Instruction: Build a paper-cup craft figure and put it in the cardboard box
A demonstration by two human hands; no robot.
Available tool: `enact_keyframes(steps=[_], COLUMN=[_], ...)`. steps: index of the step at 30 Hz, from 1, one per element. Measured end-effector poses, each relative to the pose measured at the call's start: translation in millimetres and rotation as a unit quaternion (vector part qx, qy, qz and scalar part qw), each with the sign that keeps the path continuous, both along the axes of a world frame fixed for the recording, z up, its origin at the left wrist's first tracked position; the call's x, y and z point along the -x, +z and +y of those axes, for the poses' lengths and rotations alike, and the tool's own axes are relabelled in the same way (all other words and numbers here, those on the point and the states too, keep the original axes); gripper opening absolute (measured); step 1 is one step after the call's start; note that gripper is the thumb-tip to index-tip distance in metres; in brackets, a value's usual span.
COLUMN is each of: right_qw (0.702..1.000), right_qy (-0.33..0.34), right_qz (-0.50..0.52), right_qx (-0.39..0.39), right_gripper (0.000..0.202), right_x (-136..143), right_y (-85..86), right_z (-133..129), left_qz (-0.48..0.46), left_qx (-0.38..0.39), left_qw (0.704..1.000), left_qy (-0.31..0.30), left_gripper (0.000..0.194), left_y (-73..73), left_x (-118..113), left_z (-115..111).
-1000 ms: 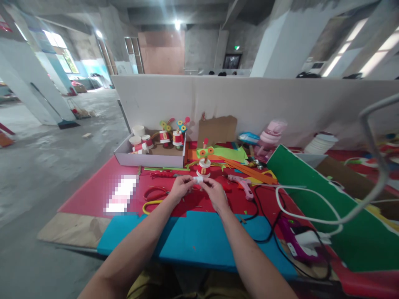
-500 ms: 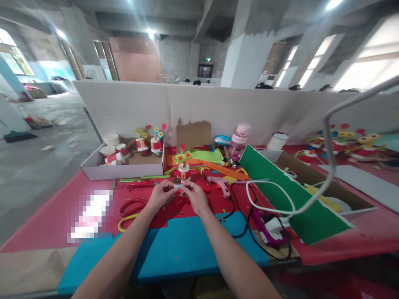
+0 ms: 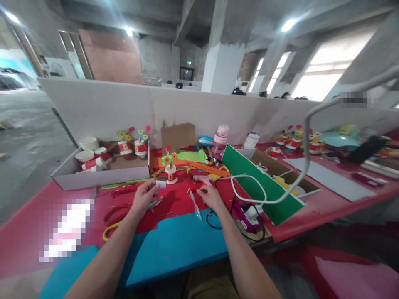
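Observation:
My left hand (image 3: pixel 145 197) pinches a small white card piece (image 3: pixel 161 184) between thumb and fingertips. Just behind it, a figure made from a red-and-white paper cup (image 3: pixel 171 173) stands upright, with orange round eyes and springy arms. To the right, my right hand (image 3: pixel 212 197) hovers low over the red table covering, fingers bent and slightly apart; nothing shows in them. A pink glue gun (image 3: pixel 202 179) lies just beyond that hand. Left of it rests a pen (image 3: pixel 195 204). Scissors with red and yellow handles (image 3: pixel 116 216) lie partly behind my left forearm.
A white box (image 3: pixel 102 177) at the left holds paper cups and finished figures. On the right are a box with a green side (image 3: pixel 262 185), a purple power strip (image 3: pixel 247 216) and a thick white cable (image 3: pixel 307 145). Blue sheet (image 3: pixel 177 241) covers the front.
My hands have come apart. The left keeps the small white piece, while the right has let go of it and moved right, near the glue gun. The view has turned rightward.

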State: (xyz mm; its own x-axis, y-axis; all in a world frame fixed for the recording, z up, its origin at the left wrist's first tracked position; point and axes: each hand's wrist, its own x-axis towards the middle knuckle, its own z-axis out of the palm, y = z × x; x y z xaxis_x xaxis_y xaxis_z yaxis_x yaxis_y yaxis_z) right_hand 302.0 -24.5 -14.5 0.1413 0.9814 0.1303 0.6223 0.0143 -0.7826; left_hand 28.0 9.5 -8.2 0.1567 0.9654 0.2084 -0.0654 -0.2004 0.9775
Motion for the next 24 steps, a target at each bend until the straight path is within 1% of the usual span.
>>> enact_keyframes(steps=[3, 5, 7, 9, 10, 12, 15, 17, 20, 24], right_qw=[0.988, 0.976, 0.966, 0.954, 0.947, 0.94, 0.944, 0.945, 0.947, 0.96], right_qy=[-0.009, -0.024, -0.056, -0.104, -0.125, -0.148, -0.127, -0.12, -0.13, -0.126], right_qz=[-0.155, -0.216, -0.253, -0.281, -0.293, -0.307, -0.289, -0.274, -0.26, -0.228], right_qx=[0.014, 0.012, -0.01, -0.032, -0.03, 0.006, 0.098, 0.135, 0.139, 0.106], right_gripper=[0.027, 0.03, 0.029, 0.024, 0.021, 0.023, 0.034, 0.038, 0.04, 0.039], right_x=[18.6, 25.8, 21.7, 8.1, -0.2, -14.7, -24.0, -22.9, -18.9, -16.4], right_y=[-8.8, -6.6, 1.3, 11.0, 15.3, 20.7, 20.0, 16.6, 12.8, 12.7], right_z=[-11.1, -14.8, -13.6, -7.6, -3.2, 7.1, 22.0, 28.9, 32.9, 30.5], left_qz=[0.017, 0.024, 0.028, 0.03, 0.029, 0.025, 0.007, -0.007, -0.014, -0.005], left_qx=[0.001, 0.003, 0.004, 0.002, 0.001, 0.006, 0.034, 0.061, 0.079, 0.063], left_qw=[1.0, 1.0, 1.0, 0.999, 0.999, 1.0, 0.999, 0.998, 0.997, 0.998], left_qy=[-0.004, 0.0, 0.011, 0.018, 0.02, 0.014, -0.002, -0.014, -0.016, -0.011], left_gripper=[0.029, 0.029, 0.029, 0.029, 0.029, 0.03, 0.033, 0.034, 0.036, 0.036], left_y=[0.7, 0.5, -0.4, -1.9, -2.8, -4.8, -7.5, -8.5, -9.1, -9.8], left_x=[-1.7, -1.9, -1.3, -0.7, -0.7, -1.8, -5.2, -7.3, -8.1, -6.7], left_z=[-1.8, -2.6, -2.4, -1.3, -0.6, 0.6, 0.8, 0.2, -0.4, 0.1])
